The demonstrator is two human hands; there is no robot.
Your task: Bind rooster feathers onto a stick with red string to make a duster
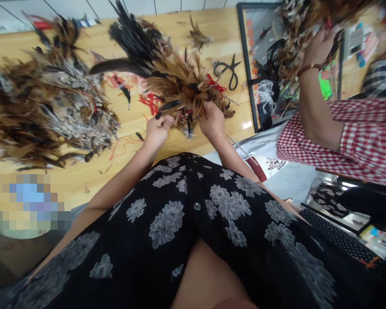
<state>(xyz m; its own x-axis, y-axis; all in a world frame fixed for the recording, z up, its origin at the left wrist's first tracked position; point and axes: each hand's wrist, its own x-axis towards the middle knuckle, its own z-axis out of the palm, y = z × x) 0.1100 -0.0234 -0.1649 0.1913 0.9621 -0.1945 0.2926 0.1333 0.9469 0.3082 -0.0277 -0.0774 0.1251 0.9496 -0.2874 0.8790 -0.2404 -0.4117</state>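
A bundle of brown and black feathers (pixel 176 83) lies on the wooden table in front of me, its long dark plumes pointing up and left. My right hand (pixel 214 122) is closed on the near end of this bundle, its fingertips sunk among the brown feathers. At the bundle's left side, my left hand (pixel 159 131) has its fingers pinched together; what sits between them is too small to make out. Red strings (pixel 150 103) lie beside the bundle, and more red ties (pixel 216 82) show at its right. Black scissors (pixel 228 71) rest open to the right.
A large heap of feathers (pixel 73 103) covers the table's left part. Above it lies a small loose feather tuft (pixel 199 36). At right, a co-worker's hand (pixel 318 47) holds another feather bundle (pixel 296 38) over a black-framed glass panel (pixel 255 107). White strings (pixel 266 95) lie there.
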